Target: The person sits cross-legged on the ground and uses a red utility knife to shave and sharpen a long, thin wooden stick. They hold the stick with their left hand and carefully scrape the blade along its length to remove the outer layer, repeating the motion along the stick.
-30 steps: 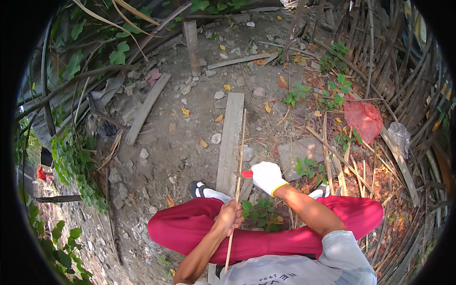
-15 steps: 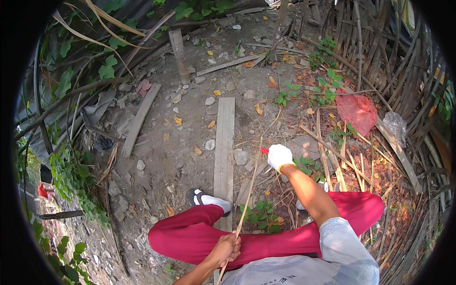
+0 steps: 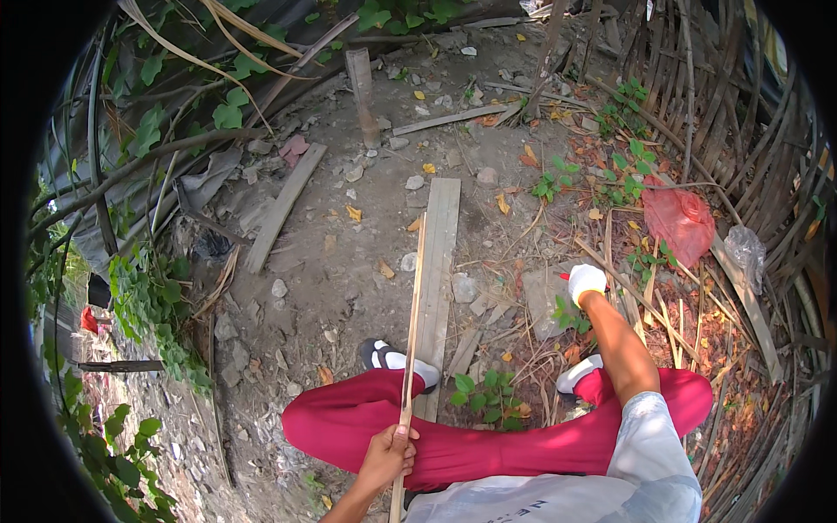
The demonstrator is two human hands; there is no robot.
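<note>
Gloved right hand swings off the thin bamboo strip, fingers hidden, toward the dirt's right edge; bare left hand grips it alone.

Red trousers, seemingly white glove.

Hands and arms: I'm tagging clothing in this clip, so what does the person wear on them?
The right hand wears a white glove with a red patch at its edge. The left hand is bare, with no glove. Both forearms are uncovered. A pale grey short sleeve covers the right upper arm. No watch, band or ring shows on either side.
</note>
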